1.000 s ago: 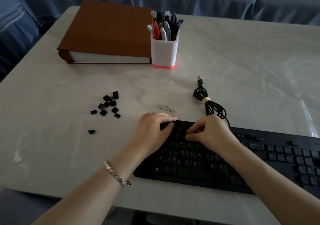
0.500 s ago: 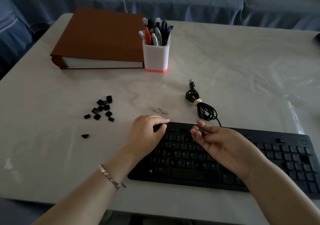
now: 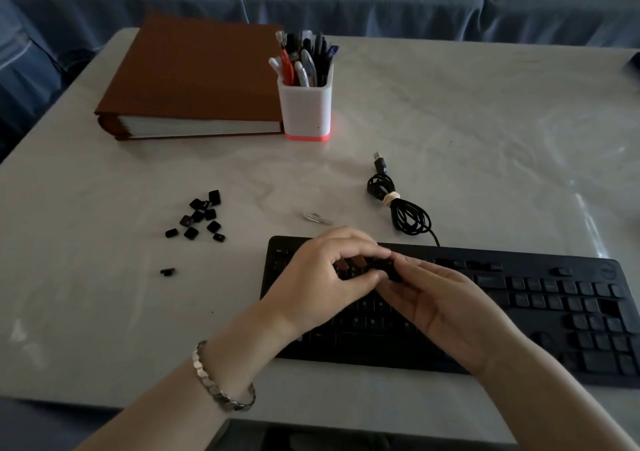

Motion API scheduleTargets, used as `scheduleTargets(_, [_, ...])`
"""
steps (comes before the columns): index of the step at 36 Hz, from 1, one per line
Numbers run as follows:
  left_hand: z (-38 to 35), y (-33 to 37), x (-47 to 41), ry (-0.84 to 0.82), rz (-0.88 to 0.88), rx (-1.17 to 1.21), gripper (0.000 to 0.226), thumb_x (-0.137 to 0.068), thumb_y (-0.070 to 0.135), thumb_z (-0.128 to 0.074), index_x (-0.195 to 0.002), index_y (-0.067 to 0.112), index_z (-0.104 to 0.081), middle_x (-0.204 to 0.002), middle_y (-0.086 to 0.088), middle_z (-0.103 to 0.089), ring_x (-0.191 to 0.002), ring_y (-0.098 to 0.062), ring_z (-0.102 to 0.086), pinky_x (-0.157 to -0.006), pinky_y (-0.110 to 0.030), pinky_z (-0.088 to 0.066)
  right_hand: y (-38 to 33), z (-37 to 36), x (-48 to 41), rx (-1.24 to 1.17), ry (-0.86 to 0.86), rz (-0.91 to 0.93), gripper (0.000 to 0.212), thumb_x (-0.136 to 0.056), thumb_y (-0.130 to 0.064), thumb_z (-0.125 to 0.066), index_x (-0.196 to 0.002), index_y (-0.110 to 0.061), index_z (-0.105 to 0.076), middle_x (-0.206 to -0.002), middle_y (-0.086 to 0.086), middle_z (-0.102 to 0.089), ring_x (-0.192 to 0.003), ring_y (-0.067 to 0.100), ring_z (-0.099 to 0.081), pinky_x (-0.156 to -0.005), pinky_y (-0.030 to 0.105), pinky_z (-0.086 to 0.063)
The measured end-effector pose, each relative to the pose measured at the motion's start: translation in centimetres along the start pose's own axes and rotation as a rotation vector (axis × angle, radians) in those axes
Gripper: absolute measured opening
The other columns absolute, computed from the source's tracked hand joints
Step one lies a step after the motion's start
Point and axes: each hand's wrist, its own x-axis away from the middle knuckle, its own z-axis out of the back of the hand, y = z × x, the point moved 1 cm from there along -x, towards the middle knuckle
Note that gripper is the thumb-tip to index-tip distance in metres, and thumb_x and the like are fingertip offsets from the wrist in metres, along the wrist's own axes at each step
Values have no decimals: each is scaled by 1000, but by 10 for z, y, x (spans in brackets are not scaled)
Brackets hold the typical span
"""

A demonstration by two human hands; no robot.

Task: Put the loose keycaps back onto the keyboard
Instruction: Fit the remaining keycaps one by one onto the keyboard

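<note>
The left hand (image 3: 322, 277) and the right hand (image 3: 450, 308) meet over the upper left rows of the black keyboard (image 3: 519, 298), which lies along the near edge of the pale table (image 3: 450, 131). A small dark keycap (image 3: 390, 271) sits between their fingertips, just above the keys. It lies at three o'clock from the left hand and at ten o'clock from the right palm.

The left hand is curled, and its forefinger and thumb close on the keycap from above and below in a pinch. The right hand is turned palm up. Its fingers (image 3: 420, 274) lie nearly straight and close together, with the tips touching the keycap from the right. Whether the keycap touches the keyboard cannot be told. A metal bracelet (image 3: 221, 381) circles the left wrist.

The pile of keycaps (image 3: 202, 216) lies on the table well apart from the left hand, at ten o'clock from it. A single keycap (image 3: 167, 271) lies alone at nine o'clock.

A small shiny metal piece (image 3: 317, 217) lies just beyond the keyboard's far edge, at twelve o'clock from the left hand. The bundled cable (image 3: 405, 208) is at one o'clock. Farther back stand a white pen cup (image 3: 304, 111) and, touching its left side, a brown binder (image 3: 194, 72).
</note>
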Motion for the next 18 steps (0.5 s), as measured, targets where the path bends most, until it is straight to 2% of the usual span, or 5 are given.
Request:
scheduleTargets(4, [-1, -1, 1, 25, -11, 4, 22, -75, 16, -75, -94, 28, -73, -91, 16, -63, -78, -5, -59, -71, -14, -44, 1, 0, 2, 2, 1, -5, 35, -74, -8, -57, -106, 7, -60, -88, 17, -69, -68, 17, -68, -61, 25, -57])
scheduleTargets(9, [-2, 1, 4, 117, -42, 38, 22, -72, 20, -75, -88, 33, -68, -85, 15, -65, -76, -2, -62, -69, -16, -49, -3, 1, 5, -2, 54, 13, 18, -85, -2, -51, -85, 3, -69, -77, 14, -69, -64, 18, -68, -54, 23, -56])
scheduleTargets(13, [-3, 1, 5, 144, -34, 62, 22, -70, 21, -77, -81, 36, -67, -84, 10, -65, -74, -6, -63, -67, -24, -54, -5, 4, 7, 157, 96, 13, 25, -91, 4, -43, -84, 0, -67, -71, 9, -67, -60, 13, -64, -49, 18, -51])
scheduleTargets(16, [-4, 1, 7, 156, -45, 58, 22, -68, 33, -78, -84, 38, -63, -81, 8, -65, -73, -6, -63, -66, -21, -52, -3, 5, 8, 266, 67, 25, 20, -89, 2, -49, -85, -3, -68, -73, 8, -66, -59, 9, -58, -49, 16, -49])
scheduleTargets(18, [-4, 2, 8, 167, -52, 49, 23, -67, 33, -79, -83, 37, -63, -78, 8, -66, -72, -3, -63, -65, -18, -51, 0, 6, 9, 329, 55, 47, 15, -86, -1, -55, -86, -4, -69, -71, 6, -65, -59, 8, -55, -49, 15, -47])
